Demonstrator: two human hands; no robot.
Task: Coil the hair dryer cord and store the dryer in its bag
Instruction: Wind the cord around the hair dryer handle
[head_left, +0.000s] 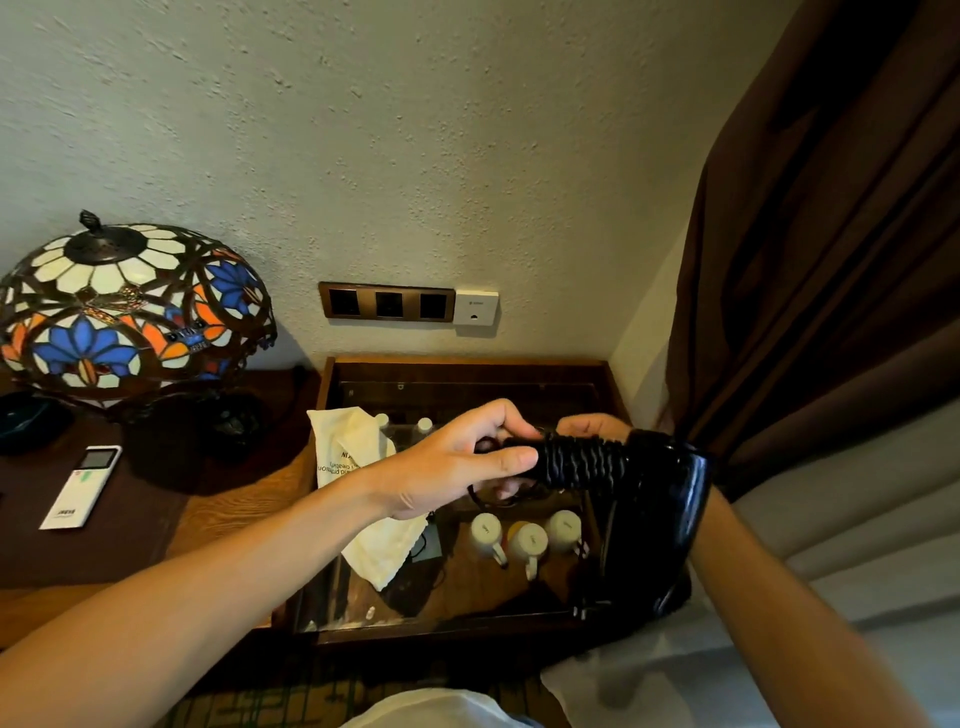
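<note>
The black hair dryer hangs in the air over the wooden tray, its body pointing down to the right. Its black cord is wound in tight turns around the handle. My left hand pinches the cord's loose end at the handle's left tip. My right hand grips the handle from behind, mostly hidden by the dryer and the coil. A short loop of cord hangs under my left hand. The cream cloth bag lies crumpled on the tray's left side, partly under my left forearm.
The wooden tray holds three white cups and small bottles. A stained-glass lamp and a white remote stand on the desk to the left. Wall sockets are behind; a brown curtain hangs right.
</note>
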